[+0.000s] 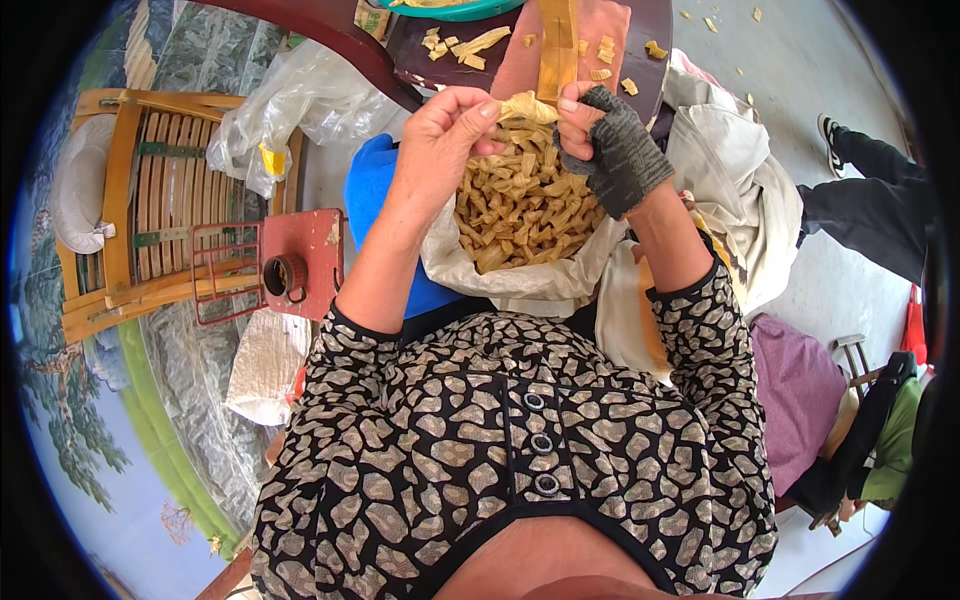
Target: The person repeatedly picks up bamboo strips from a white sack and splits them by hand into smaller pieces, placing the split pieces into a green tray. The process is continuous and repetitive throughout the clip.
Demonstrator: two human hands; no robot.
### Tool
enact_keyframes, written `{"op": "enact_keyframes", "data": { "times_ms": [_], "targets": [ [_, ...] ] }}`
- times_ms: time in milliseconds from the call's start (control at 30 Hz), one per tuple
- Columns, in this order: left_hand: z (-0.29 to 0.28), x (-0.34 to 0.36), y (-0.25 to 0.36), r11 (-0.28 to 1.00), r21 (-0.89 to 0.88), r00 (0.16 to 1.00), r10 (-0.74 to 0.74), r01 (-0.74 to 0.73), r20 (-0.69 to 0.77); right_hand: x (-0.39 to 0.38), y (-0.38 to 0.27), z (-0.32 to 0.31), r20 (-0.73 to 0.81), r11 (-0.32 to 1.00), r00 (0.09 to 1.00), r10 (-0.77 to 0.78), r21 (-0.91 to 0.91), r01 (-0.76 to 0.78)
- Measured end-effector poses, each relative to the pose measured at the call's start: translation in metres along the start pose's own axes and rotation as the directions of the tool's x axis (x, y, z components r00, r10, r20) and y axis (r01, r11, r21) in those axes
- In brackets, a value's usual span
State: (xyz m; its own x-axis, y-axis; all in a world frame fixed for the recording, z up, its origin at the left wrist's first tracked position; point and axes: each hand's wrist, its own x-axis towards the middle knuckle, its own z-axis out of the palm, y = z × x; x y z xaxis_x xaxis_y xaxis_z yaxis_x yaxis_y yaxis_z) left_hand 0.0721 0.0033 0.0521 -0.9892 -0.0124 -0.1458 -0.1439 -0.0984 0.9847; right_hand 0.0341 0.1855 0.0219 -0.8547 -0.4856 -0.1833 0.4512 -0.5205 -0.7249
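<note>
Between my two hands is a pale yellow twisted strip (528,107) of what looks like dried food. My left hand (447,132) pinches one end between thumb and fingers. The other end is in my right hand (612,138), which wears a dark grey fingerless glove; its fingers are curled closed. Just below them stands a white woven sack (545,287), its rim folded down, full of small yellow-brown knotted pieces (525,205). An upright wooden bar (558,50) rises just beyond my hands, against a pink cloth (612,30) on a dark red surface (652,28).
Yellow strips (482,44) and cut bits lie beyond my hands, near a teal basin (450,11). Left are clear plastic bags (300,105), a bamboo chair (165,190) and a red stool (318,250). White sacks (730,170) and a person's dark-trousered leg (865,220) are at the right.
</note>
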Motion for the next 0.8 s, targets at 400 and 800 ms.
{"op": "enact_keyframes", "data": {
  "times_ms": [400, 800],
  "targets": [
    [0.011, -0.002, -0.013, 0.999, -0.036, 0.998, 0.013, -0.011, 0.058, 0.002, 0.017, 0.012, 0.075, 0.958, 0.996, -0.049, -0.278, 0.068],
    [-0.004, 0.003, -0.008, 0.963, -0.268, 1.0, 0.002, 0.002, 0.014, -0.013, 0.009, 0.03, -0.006, 0.987, 0.991, 0.133, -0.09, -0.133]
  ]
}}
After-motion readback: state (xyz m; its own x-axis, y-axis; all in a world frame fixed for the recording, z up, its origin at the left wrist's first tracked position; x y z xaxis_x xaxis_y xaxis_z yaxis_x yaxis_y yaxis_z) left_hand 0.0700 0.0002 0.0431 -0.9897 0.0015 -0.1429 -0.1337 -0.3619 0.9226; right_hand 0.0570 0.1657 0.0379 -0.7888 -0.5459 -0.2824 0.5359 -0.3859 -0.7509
